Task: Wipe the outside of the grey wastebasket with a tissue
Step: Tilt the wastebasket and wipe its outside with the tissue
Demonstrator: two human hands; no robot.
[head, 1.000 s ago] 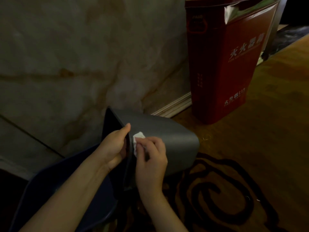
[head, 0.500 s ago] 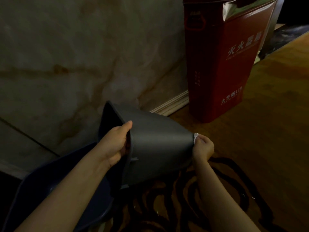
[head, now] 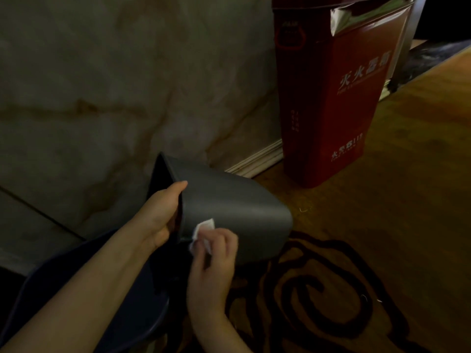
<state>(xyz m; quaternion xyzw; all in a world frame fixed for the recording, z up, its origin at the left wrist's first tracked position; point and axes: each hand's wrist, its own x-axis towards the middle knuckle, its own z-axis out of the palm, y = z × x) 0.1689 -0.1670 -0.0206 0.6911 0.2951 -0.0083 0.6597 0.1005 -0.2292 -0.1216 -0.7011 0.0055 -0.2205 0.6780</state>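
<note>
Single head-worn wide-angle view, looking forward and steeply down from close above the floor. Near: matte grey plastic wastebasket [head: 237,215], lower centre of frame. Veined marble wall [head: 114,85] fills upper left; tall red metal box [head: 328,98] upper right. Edges bow with lens distortion.

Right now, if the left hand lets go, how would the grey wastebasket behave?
Likely light: the left hand alone holds the wastebasket tilted by its rim. Probably stiff; the wall shows no dent under the tissue. Rounded sides suggest it may roll.
</note>
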